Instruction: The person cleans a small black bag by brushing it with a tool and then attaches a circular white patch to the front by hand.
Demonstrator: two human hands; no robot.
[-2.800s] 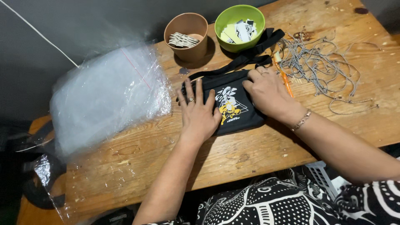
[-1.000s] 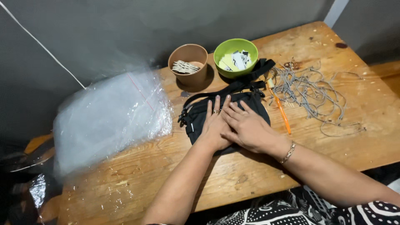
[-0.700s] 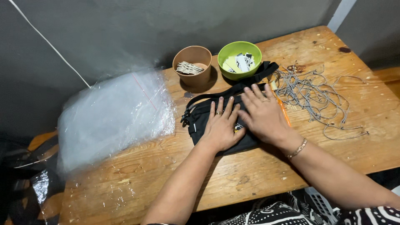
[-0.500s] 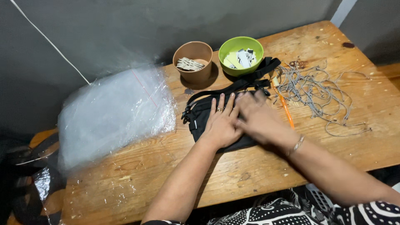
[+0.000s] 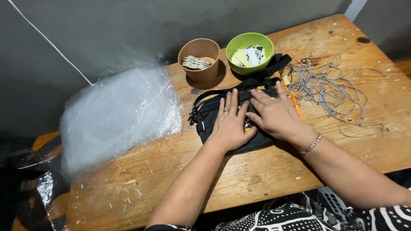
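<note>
Head view, single moment. A small black fabric pouch bag with a webbing strap [image 5: 214,117] lies flat on the worn wooden tabletop [image 5: 265,171], near the middle, directly in front of the person.

Left hand [image 5: 231,124]: palm down, fingers spread, pressed flat on the middle of the bag. Not gripping; nothing enclosed.

Right hand [image 5: 276,115]: palm down, fingers extended, lying flat on the bag's right half, its fingertips pointing left and just touching or overlapping the left hand's fingers. Also not closed on anything. A bracelet sits at this wrist.

Key relation: the bag sits under both hands. Its long axis runs left to right across the table, slightly tilted so the right end lies farther from the person. The black strap [image 5: 269,70] trails from that end up toward the bowls. The left hand covers the centre; the right hand is nearer the strap end.

Surroundings: a brown round paper cup holding pale slender pieces [image 5: 199,60] and a lime-green plastic bowl of small paper tags [image 5: 250,51] stand just beyond the bag. A thin orange stick-like tool [image 5: 295,105] lies just beside the right hand. A tangle of silver ball chains [image 5: 329,87] spreads to the right. A stack of clear plastic bags [image 5: 115,115] rests well apart to the left.
</note>
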